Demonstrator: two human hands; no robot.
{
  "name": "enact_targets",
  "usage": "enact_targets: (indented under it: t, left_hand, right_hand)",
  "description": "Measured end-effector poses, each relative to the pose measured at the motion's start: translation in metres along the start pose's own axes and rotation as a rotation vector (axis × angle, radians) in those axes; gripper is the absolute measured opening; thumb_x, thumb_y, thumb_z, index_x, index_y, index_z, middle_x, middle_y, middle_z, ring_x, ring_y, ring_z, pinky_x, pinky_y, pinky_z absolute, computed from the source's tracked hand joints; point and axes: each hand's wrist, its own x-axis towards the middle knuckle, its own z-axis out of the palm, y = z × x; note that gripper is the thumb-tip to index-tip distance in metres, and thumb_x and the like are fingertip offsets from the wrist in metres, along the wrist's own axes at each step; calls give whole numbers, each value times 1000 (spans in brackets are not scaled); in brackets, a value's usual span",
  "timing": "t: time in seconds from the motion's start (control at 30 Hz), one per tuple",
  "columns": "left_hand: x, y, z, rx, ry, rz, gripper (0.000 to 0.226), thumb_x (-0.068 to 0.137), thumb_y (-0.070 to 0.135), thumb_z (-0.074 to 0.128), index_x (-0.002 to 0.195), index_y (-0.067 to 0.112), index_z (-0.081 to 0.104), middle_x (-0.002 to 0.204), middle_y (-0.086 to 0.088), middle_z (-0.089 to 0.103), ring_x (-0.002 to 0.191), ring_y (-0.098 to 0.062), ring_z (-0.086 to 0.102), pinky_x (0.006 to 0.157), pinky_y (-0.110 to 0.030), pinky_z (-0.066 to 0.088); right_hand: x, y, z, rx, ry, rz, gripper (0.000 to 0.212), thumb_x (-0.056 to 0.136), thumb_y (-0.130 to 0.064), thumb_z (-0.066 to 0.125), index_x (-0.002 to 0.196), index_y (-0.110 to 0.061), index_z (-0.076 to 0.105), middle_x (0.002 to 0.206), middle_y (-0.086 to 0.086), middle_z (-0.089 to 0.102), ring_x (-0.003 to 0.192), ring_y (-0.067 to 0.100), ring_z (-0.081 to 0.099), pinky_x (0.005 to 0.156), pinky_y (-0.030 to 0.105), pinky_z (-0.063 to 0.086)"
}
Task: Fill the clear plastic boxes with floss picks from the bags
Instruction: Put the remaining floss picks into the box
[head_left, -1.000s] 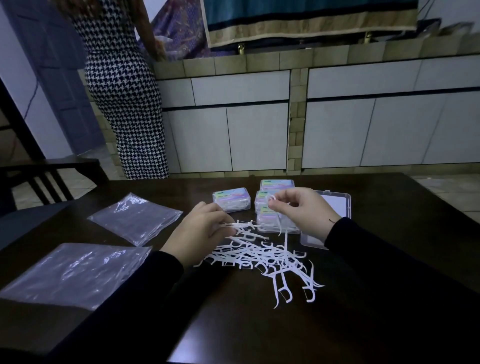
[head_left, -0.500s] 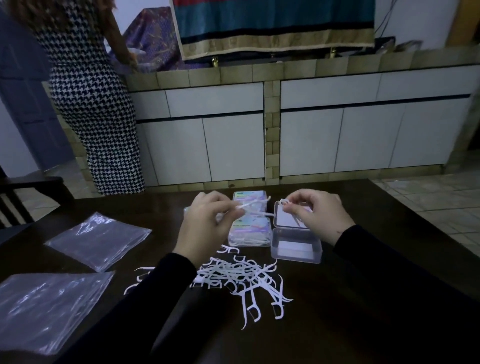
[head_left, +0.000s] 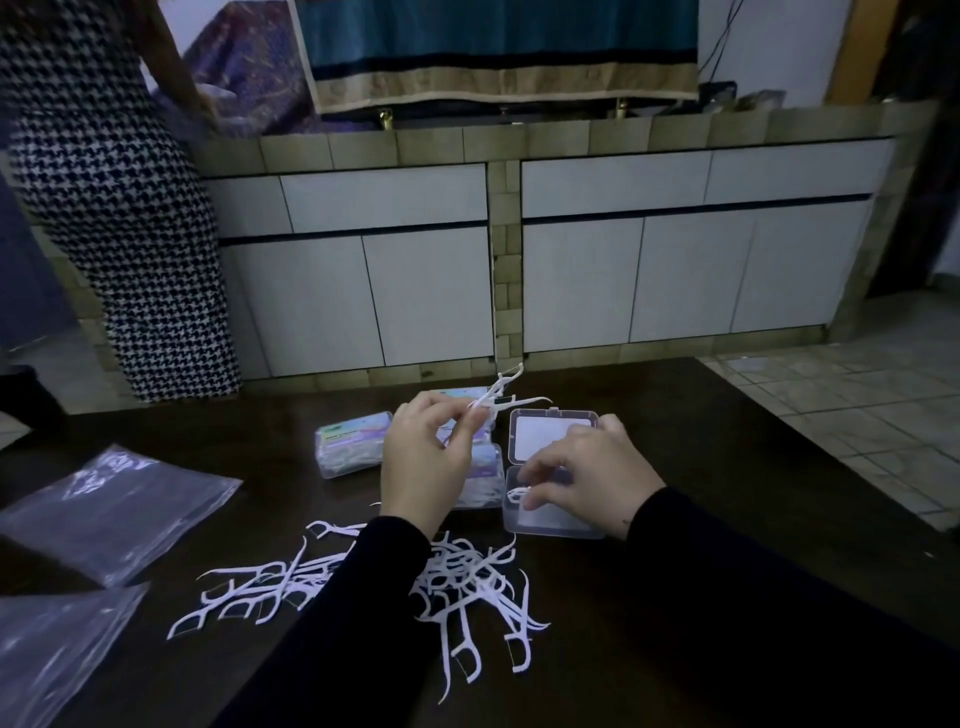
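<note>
Fingers of the left hand (head_left: 423, 457) pinch a few floss picks (head_left: 496, 397) above the filled boxes, while the right hand (head_left: 587, 475) pinches one pick (head_left: 514, 492) inside the open clear box (head_left: 550, 527) on the counter (head_left: 727, 467).

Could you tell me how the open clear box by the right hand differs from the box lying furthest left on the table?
The open clear box has its lid raised and holds only a pick or two; the leftmost box is shut and packed with picks. The leftmost box shows a colourful label; the open one shows a plain white panel. Both are clear plastic.
</note>
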Motion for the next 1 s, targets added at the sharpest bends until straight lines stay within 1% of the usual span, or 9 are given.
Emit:
enact_targets:
  t: [0.1,0.2,0.33,0.5,0.6,0.7,0.77,0.9,1.0]
  left_hand:
    - [-1,-1,-2,28,-43,26,6,87,30,66,89,26,71,87,12,59,91,-11,54,75,-33,50]
    - [-1,-1,-1,90,-82,52,12,88,31,65,90,23,73,88,11,59,91,-10,53,76,-24,44]
    - [-3,-1,0,149,-138,67,15,88,34,64,94,24,74,91,13,60,94,-6,51,76,-9,32]
    - [-9,8,2,138,-277,97,15,89,34,62,93,24,72,95,12,60,96,-5,51,85,-23,40]
    - [-13,18,5,238,-419,131,19,92,38,58,98,27,71,101,13,59,100,-4,46,86,-23,39]
    - [-15,19,6,382,-509,196,23,92,42,56,106,29,70,104,13,59,98,-5,42,82,-22,37]
    - [-14,19,5,427,-542,209,26,92,42,57,111,29,69,105,11,61,97,-6,41,81,-23,37]
    - [-11,24,-2,437,-603,151,40,87,40,64,126,33,59,89,16,59,98,-5,43,83,-24,39]
    - [-6,25,-8,440,-610,98,41,84,42,67,124,36,58,92,15,64,102,-5,47,81,-24,39]
  right_hand:
    - [-4,4,-1,-52,26,59,27,87,-51,60,109,-38,69,106,-14,58,97,7,25,102,32,23]
    - [-9,12,-2,-86,29,32,32,90,-58,47,108,-42,68,110,-19,63,99,7,37,92,32,25]
    - [-17,27,-3,-75,94,100,61,79,-77,24,109,-40,61,112,-21,60,99,3,46,92,32,30]
    - [-28,39,-3,-114,-75,160,94,57,-93,44,134,-40,41,131,-14,46,116,8,42,104,36,29]
    - [-31,40,-5,-73,-108,140,91,61,-88,52,137,-39,39,132,-14,48,111,7,41,102,35,28]
    - [-35,41,-10,-4,-117,137,81,69,-77,60,138,-40,39,134,-14,48,101,2,28,95,30,27]
    - [-36,42,-10,38,-130,137,79,69,-73,63,138,-41,39,136,-15,46,102,0,24,94,28,26]
    - [-35,42,-9,49,-134,127,80,68,-74,64,137,-42,40,137,-16,47,111,2,33,99,30,27]
    - [-35,41,-9,43,-133,130,79,69,-74,63,137,-41,40,138,-17,46,112,1,31,98,29,27]
